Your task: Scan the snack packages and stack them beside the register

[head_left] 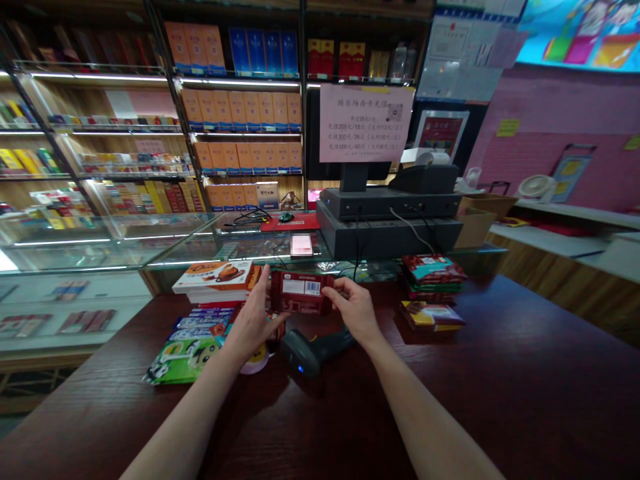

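A dark red flat packet [299, 301], with a white label and a barcode facing me, is held up above the table. The thumb and fingers of my right hand [354, 310] pinch its right end. At its left end is my left hand [254, 317], fingers stretched up and thumb spread apart; whether it touches the packet I cannot tell. Below the packet a black barcode scanner [305, 353] lies on the table, a blue light showing on its head. Left of my left hand are white snack boxes [215, 279], blue packets [200, 323] and a green panda packet [183, 360].
To the right are a pile of dark red packets [433, 273] and a yellow-and-brown packet [431, 316]. Behind the dark wooden table [500, 400] stand a glass counter [175, 250] and a black cash register [385, 227] with a paper notice [367, 127]. Stocked shelves line the back.
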{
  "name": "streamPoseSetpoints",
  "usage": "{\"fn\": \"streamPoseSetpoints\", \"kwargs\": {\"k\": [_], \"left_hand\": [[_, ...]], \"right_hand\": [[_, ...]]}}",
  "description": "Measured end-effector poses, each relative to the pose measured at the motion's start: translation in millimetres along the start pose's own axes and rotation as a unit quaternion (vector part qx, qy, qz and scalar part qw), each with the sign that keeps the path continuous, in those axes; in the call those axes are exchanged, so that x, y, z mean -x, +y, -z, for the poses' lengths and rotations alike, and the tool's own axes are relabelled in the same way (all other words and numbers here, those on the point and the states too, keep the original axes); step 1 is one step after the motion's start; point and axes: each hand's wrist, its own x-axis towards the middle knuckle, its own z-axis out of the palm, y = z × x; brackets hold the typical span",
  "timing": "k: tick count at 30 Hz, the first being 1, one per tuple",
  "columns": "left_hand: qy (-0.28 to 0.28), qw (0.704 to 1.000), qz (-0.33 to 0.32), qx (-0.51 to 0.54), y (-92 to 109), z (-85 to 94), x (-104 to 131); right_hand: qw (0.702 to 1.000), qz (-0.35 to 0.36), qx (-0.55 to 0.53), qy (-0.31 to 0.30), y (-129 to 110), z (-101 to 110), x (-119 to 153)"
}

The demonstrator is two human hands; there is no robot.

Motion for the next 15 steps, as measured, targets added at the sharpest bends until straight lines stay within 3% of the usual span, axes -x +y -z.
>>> {"fn": "streamPoseSetpoints", "kwargs": {"k": [4, 9, 15], "left_hand": [[-0.022, 0.998, -0.026, -0.061, 7.2, 7.8, -3.2], [-0.026, 0.993, -0.032, -0.112, 12.8, 14.7, -6.7], [-0.071, 0.986, -0.023, -0.151, 15.0, 17.9, -8.0]], "right_hand": [[1.0, -0.001, -0.001, -0.002, -0.5, -2.5, 0.8], [1.0, 0.008, 0.011, -0.005, 0.1, -5.9, 2.8], [0.998, 0.033, 0.052, -0.016, 1.8, -6.2, 4.7]]}}
